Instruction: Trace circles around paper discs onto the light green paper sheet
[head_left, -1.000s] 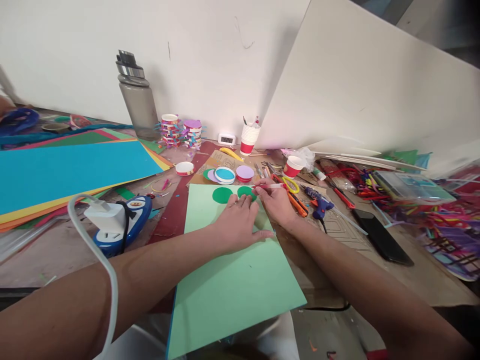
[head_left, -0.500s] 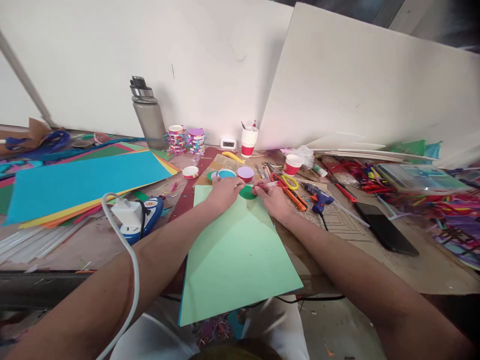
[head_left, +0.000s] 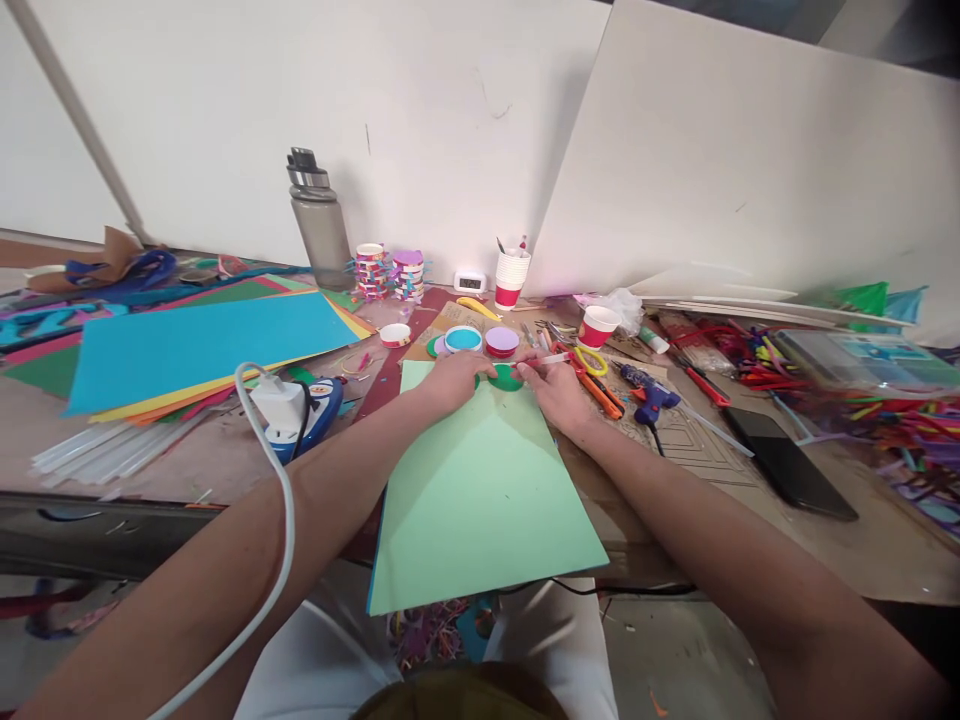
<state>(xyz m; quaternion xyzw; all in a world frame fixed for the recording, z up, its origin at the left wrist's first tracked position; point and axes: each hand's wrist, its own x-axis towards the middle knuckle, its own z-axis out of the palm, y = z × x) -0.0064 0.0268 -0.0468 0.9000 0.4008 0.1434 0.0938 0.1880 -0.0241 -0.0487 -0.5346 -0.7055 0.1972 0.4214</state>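
Observation:
A light green paper sheet [head_left: 480,490] lies on the table in front of me. Near its top edge rests a dark green paper disc [head_left: 510,379]. My left hand [head_left: 456,376] lies on the top of the sheet, palm down, and its fingertips touch the disc's left side. My right hand [head_left: 555,392] sits just right of the disc, closed on a thin white and red pen [head_left: 551,358] whose tip points left over the disc. Round lids in blue [head_left: 463,339] and lilac [head_left: 502,342] sit just beyond the sheet.
A stack of coloured sheets [head_left: 202,345] lies at the left, with a charger and white cable [head_left: 279,405] beside it. Scissors [head_left: 589,362], a glue gun [head_left: 651,395], paper cups [head_left: 600,326], a phone [head_left: 787,462] and pipe cleaners crowd the right. A grey bottle [head_left: 319,225] stands at the wall.
My left hand slid from flat beside the right disc up to the sheet's top edge and now hides the left green disc. The view has shifted, and my right hand keeps the pen.

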